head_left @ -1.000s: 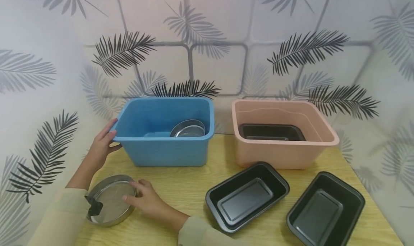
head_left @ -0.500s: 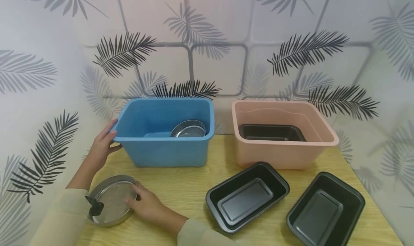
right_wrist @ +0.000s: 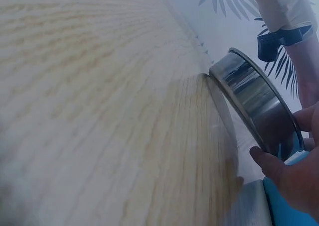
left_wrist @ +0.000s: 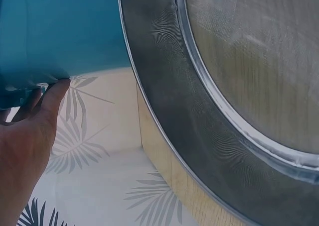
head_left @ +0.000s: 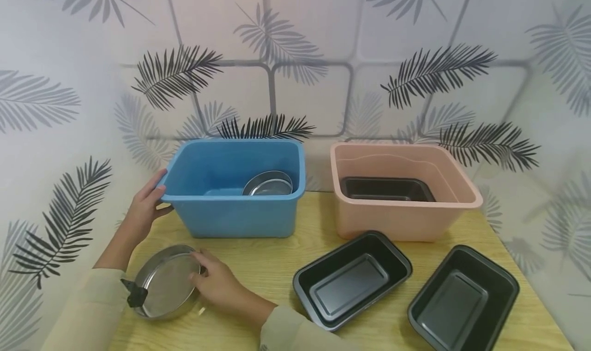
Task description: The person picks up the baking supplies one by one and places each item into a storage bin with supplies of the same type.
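Note:
A round metal sieve (head_left: pixel 168 284) with a fine mesh bottom is at the front left of the table. My right hand (head_left: pixel 219 284) pinches its right side between thumb and fingers. In the right wrist view the sieve (right_wrist: pixel 254 96) stands tilted, its side partly up from the wood. My left hand (head_left: pixel 144 207) holds the left rim of a blue tub (head_left: pixel 235 217), fingers hooked at the edge. Inside that tub, toward the right, lie round metal pieces (head_left: pixel 272 186), partly hidden by the front wall. The sieve's wall (left_wrist: pixel 164 86) looms large in the left wrist view.
Right of the blue tub stands a pink tub (head_left: pixel 392 220) with a dark loaf pan (head_left: pixel 388 188) inside. Two more dark rectangular pans, one angled (head_left: pixel 353 284) and one at the right (head_left: pixel 461 299), lie in front of it. A leaf-patterned wall (head_left: pixel 304 99) rises behind.
My right hand has closed its grip on the sieve's edge and shifted slightly up and right. The sieve has lifted and tilted with it. My left hand stays on the blue tub.

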The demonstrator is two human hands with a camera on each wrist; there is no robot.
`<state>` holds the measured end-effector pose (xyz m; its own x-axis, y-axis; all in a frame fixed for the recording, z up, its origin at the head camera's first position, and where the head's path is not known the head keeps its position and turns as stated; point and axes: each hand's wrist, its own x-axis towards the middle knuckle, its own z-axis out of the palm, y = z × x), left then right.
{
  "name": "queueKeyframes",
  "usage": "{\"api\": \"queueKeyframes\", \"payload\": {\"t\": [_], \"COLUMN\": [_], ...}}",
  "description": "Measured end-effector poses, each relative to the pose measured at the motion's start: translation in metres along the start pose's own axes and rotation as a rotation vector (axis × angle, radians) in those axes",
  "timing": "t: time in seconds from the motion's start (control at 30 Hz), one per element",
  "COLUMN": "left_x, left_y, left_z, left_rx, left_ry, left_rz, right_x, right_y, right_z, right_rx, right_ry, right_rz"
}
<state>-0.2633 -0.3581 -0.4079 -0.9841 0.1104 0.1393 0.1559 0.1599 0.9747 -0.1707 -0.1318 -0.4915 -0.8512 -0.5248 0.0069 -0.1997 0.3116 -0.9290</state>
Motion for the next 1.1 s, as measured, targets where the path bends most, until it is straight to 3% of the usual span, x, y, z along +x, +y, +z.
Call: {"api": "queueKeyframes", "payload": {"t": [0.33, 0.67, 1.1], "left_x": [0.001, -0.001, 0.000], "left_y": [-0.001, 0.001, -0.001], "left_z": [0.001, 0.001, -0.001], "left_rx": [-0.009, -0.012, -0.032], "left_ry": [0.004, -0.003, -0.008], "left_rz": [-0.001, -0.001, 0.003], "right_x": [-0.002, -0.012, -0.021], "right_y": [0.000, -0.014, -0.030], "right_z": [-0.009, -0.023, -0.075], "right_rx": [-0.023, -0.024, -0.113], "right_ry": [0.050, 0.010, 0.006], "right_rz": [-0.111, -0.111, -0.135]}}
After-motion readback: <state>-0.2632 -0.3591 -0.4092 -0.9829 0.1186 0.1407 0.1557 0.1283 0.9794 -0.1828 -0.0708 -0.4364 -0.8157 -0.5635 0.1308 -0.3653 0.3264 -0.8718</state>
